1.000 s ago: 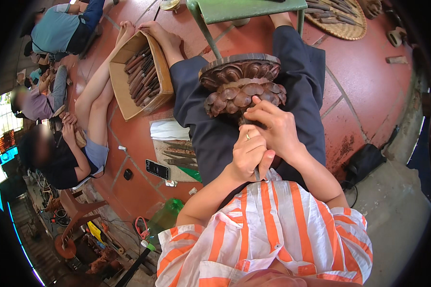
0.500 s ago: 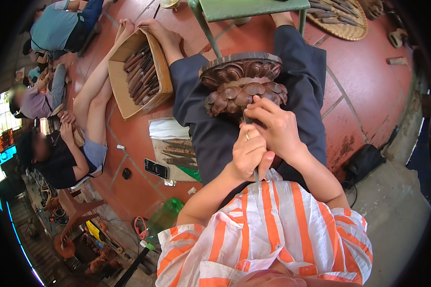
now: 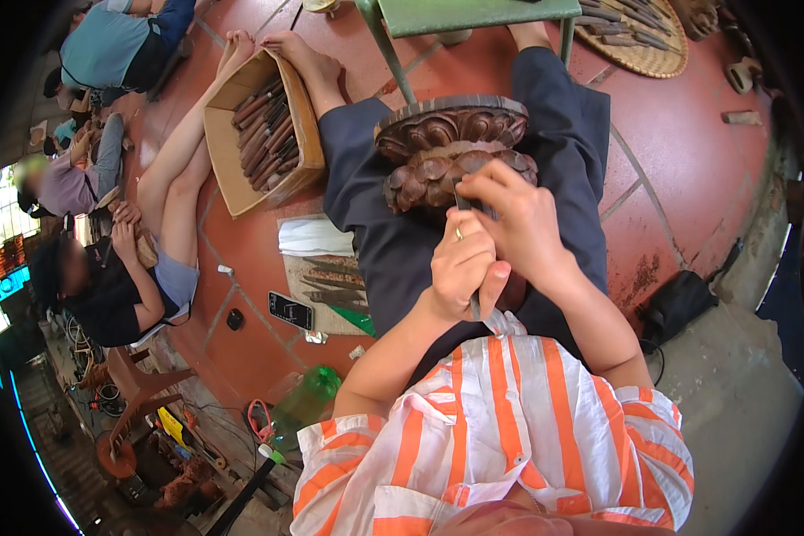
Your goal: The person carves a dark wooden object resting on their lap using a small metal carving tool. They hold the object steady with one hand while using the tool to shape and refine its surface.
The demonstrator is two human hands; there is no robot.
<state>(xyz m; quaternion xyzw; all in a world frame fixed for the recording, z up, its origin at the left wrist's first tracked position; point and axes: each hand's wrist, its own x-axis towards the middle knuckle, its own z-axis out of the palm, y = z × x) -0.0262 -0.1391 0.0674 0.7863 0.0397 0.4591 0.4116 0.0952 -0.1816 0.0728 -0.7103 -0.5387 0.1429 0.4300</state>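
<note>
A dark brown wooden carving [image 3: 451, 147] rests between my knees. Rows of rounded petals ring it, and a narrow waist joins its two tiers. My left hand [image 3: 463, 263], with a ring on one finger, is wrapped round a thin, flat, file-like metal tool [image 3: 461, 198], whose near end sticks out below the fist. Higher up, my right hand [image 3: 514, 210] pinches the same tool close to its far end, at the carving's lower petals. My fingers partly hide the far tip, so I cannot tell whether it touches the wood.
Left of my legs, a cardboard box [image 3: 308, 165] holds several wooden-handled tools. Nearby are a mat with metal files [image 3: 335, 284], a phone [image 3: 291, 310] and a green bottle [image 3: 308, 402]. Ahead are a green stool [image 3: 478, 12] and a woven tray [image 3: 665, 58]. Other people sit at left.
Both hands and the tool have shifted slightly away from me, toward the carving. The right hand's fingers now sit a little higher over the petals. Both grips are kept.
</note>
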